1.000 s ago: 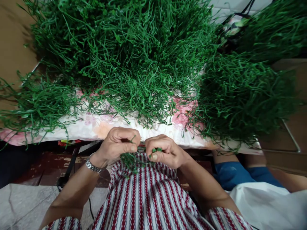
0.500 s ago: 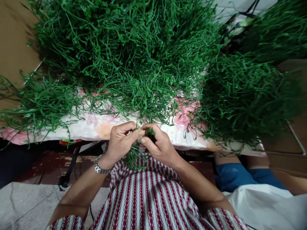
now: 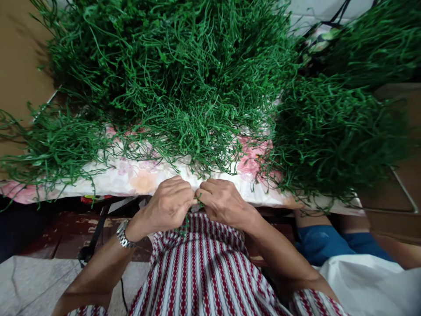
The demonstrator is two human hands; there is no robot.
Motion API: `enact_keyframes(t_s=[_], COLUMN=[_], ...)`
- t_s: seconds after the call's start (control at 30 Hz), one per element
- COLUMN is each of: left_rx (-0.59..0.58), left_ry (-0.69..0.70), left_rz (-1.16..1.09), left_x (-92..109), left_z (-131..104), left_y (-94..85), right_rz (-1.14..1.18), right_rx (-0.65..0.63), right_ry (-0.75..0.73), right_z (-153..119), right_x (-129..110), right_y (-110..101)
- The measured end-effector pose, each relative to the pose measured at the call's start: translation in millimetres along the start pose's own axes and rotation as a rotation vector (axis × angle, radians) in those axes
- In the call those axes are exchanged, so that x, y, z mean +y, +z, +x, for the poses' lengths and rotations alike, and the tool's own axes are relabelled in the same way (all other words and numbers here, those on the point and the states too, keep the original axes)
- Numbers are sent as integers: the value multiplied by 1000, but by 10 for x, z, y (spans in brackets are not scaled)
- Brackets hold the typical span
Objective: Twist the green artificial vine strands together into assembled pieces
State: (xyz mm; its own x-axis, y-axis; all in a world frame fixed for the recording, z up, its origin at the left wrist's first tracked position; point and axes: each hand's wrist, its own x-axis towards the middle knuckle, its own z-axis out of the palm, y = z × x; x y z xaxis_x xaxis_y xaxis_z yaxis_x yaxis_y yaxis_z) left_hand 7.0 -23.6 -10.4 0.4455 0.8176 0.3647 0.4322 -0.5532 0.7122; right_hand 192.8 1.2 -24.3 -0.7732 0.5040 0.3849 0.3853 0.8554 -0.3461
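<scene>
Both fists meet just past the front edge of the table, in front of my striped top. My left hand (image 3: pixel 168 202), with a metal watch on its wrist, is closed, its knuckles up. My right hand (image 3: pixel 224 201) is closed too, pressed close beside the left. A few thin green stems (image 3: pixel 183 227) hang below the left fist, and a short green bit shows between the two hands. Most of what the fingers grip is hidden behind the knuckles. Beyond the hands, a big heap of curly green stems (image 3: pixel 184 74) covers the table.
A flowered cloth (image 3: pixel 144 177) covers the table. Smaller piles of green stems lie at the left (image 3: pixel 55 145) and right (image 3: pixel 335 136). Brown cardboard (image 3: pixel 19 57) stands at the far left. A person in blue shorts (image 3: pixel 324 239) sits at the right.
My hands have turned knuckles up and closed into fists, moving slightly nearer my body. The stems that showed between my fingers are now mostly covered.
</scene>
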Motion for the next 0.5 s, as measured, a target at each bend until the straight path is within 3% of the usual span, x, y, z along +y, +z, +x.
enact_keyframes(t_s=[0.07, 0.17, 0.3, 0.5], left_rx=[46, 207, 272, 275], left_ry=[-199, -435, -418, -362], left_rz=[-177, -444, -494, -509], left_x=[-6, -32, -38, 26], left_z=[2, 12, 62, 128], left_y=[-31, -56, -59, -10], right_rz=[54, 284, 436, 435], right_rx=[83, 295, 390, 230], right_ry=[49, 174, 243, 246], right_z=[3, 0, 22, 132], right_x=[30, 31, -52, -133], right_y=[-93, -193, -227, -138])
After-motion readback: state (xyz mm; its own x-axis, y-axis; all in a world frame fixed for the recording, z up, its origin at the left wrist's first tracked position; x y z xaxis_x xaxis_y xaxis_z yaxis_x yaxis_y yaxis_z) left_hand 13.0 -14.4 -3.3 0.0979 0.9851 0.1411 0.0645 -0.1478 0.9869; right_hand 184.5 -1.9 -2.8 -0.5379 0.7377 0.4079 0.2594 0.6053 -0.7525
